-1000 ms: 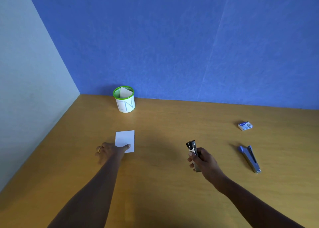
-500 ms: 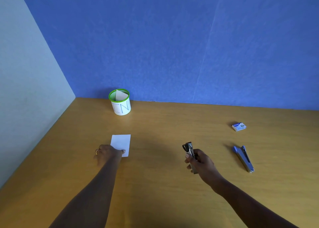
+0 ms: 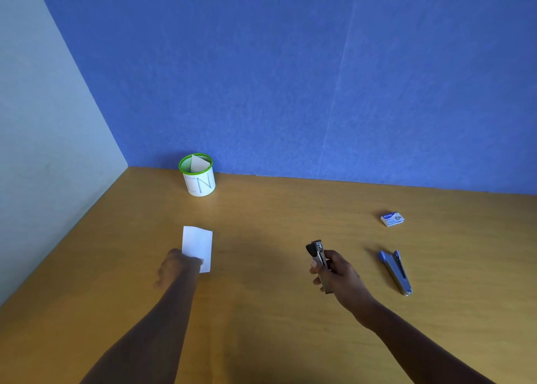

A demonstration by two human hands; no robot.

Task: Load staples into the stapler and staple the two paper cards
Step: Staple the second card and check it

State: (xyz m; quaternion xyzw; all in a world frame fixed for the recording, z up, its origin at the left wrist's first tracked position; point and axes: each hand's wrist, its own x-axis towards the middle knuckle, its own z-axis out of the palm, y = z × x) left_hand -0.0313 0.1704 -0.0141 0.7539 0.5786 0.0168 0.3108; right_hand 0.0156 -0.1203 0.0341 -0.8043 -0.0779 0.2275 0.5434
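Stapler [image 3: 319,263], silver, black-tipped, right hand [image 3: 338,273] fingers curled round it, left hand [image 3: 177,267] blurred on white card [image 3: 197,244], grip unclear, cup [image 3: 200,183] marked N

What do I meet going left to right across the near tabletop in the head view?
White card under the left hand → black stapler in the right hand → blue-grey stapler lying loose.

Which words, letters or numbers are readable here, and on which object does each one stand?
"N": large letter on the cup, clear; the letter before it is faint, perhaps "I".
Staple box: blue print on the label, too small to read.
Nothing else shows text.
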